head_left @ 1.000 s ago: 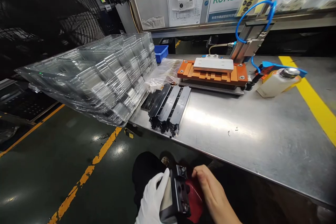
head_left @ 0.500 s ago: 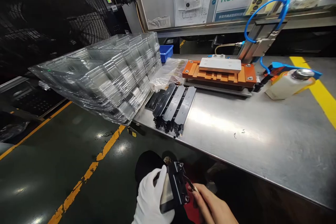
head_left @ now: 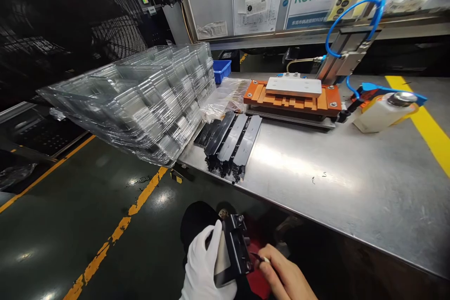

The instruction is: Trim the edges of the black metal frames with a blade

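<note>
My left hand (head_left: 202, 265), in a white glove, grips a black plastic part (head_left: 236, 246) over the floor in front of the bench. The part has a wide grey face under my thumb and round bosses along its right edge. My bare right hand (head_left: 286, 274) pinches a slim pointed tool, which looks like a small trimming knife (head_left: 258, 256), dark at the tip. Its tip is close to the part's lower right corner; whether it touches I cannot tell. Several long black plastic parts (head_left: 239, 143) lie side by side on the metal bench (head_left: 302, 150).
Stacked clear plastic trays (head_left: 147, 98) overhang the bench's left end. Behind the parts sit a plastic bag (head_left: 227, 96) and a blue bin (head_left: 222, 71). An orange press fixture (head_left: 291, 101) with a blue air hose (head_left: 328, 37) stands at the back, a white bottle (head_left: 378, 115) beside it.
The knife's tip has shifted from the upper middle of the part's right edge down to near its lower corner. My left hand keeps its grip, with the part hardly moved.
</note>
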Demonstrator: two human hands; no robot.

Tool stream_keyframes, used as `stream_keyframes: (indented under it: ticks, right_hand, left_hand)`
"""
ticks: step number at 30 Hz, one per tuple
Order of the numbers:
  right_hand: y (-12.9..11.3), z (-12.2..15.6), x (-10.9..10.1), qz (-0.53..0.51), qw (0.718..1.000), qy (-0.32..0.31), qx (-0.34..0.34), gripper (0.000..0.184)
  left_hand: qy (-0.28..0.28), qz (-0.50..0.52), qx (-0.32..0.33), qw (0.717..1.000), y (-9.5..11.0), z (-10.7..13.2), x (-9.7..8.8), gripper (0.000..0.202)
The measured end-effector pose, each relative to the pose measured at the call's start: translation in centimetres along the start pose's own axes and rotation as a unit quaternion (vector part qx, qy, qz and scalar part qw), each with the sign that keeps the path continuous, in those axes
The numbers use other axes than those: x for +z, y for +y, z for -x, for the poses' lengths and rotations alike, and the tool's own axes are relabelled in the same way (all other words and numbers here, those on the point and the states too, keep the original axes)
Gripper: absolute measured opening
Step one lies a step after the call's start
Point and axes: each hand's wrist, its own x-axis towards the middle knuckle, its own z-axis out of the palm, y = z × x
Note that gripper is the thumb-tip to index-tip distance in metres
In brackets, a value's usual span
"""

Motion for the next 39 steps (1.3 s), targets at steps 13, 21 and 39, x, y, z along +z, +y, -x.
stream_keyframes:
  ticks: [13,21,39]
  right_hand:
    - [-0.1,-0.8,-0.5,-0.029,0.997,0.043,0.049,0.038]
    - [1.6,-1.7,2.4,-0.146,0.953,-0.118,0.236,0.052]
    - [2.2,-1.8,5.8,-0.423,0.831,-0.063,0.355,0.086]
  left_hand:
    - [-0.063,-0.059,0.07,0.994,-2.1,-1.5,-0.7,0.082]
    - [-0.199,-0.191,0.149,0.95,-3.5,-3.9,-1.6,0.089]
    - [-0.193,-0.259,0.189,0.927,-1.5,-4.5,-1.5,0.079]
